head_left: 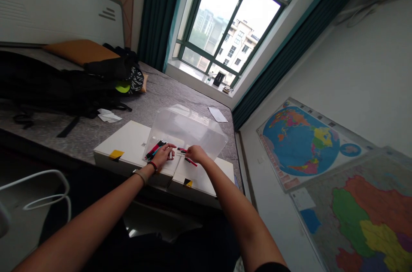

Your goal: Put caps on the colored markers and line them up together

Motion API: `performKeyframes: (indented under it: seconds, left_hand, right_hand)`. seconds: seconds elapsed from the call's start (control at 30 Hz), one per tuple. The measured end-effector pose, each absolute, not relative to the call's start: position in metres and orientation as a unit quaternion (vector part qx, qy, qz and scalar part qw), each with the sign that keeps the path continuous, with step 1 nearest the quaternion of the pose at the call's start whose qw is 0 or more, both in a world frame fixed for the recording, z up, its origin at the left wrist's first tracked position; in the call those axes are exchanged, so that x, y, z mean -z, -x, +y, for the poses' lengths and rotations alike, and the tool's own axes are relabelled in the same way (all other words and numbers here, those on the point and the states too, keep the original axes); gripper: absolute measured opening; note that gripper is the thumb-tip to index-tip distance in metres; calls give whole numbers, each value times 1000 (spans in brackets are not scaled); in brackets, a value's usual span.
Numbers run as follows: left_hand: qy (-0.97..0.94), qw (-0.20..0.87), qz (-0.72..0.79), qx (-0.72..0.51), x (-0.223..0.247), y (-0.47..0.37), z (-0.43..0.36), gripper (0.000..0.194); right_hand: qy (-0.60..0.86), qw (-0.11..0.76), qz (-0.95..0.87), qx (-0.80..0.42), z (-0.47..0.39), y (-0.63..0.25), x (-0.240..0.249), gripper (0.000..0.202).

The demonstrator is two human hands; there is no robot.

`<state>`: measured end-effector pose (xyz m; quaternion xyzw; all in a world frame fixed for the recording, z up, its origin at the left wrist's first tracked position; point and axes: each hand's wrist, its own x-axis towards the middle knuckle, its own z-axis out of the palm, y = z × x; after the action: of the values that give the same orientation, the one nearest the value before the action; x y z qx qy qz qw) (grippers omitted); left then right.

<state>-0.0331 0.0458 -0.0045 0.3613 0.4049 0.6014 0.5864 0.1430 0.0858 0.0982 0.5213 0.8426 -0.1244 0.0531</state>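
A: Left grip?
B: At the left hand: half curled, just beside the bundle of pens, near a small white object. Clamped on it or loose, cannot tell.
A: Right?
B: At the right hand: drawn together beside the loose pens. Pinching one or only touching, cannot tell. Just below that hand, a red pen.
A: Where, all these pens?
B: Over the left white box and the right white box, set side by side. Close behind, a clear plastic container; inside it or in front, cannot tell.
A: Farther out?
B: On the grey surface, crumpled paper to the left, a white sheet beyond the container.
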Motion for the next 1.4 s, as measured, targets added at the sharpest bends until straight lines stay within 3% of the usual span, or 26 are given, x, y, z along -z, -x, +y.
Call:
performKeyframes:
  seconds: [0.17,0.3,0.7,0.9,1.1,1.4]
  left_hand:
    - [-357,589,407,-600,1,31,45,31]
    - [-366,585,414,-593,-1,31,45,25]
    - [-492,489,521,-497,-27,24,52,15]
    - [-682,255,546,-414,-52,24,48,23]
    - [-878,116,422,-195,-50,7,45,32]
    - [-917,35,380,-116,-36,-14,56,20]
  right_hand:
    - [-550,120,820,103,74,-151,-76,19]
    - [-539,103,831,95,68,-152,-59,14]
    - [-549,-229,787,167,36,-150,-23,10]
    - [-613,-418,618,261,29,-150,-16,33]
    - [-579,-523,552,294,14,-148,-27,35]
    - [-481,-614,352,517,-36,-155,-30,36]
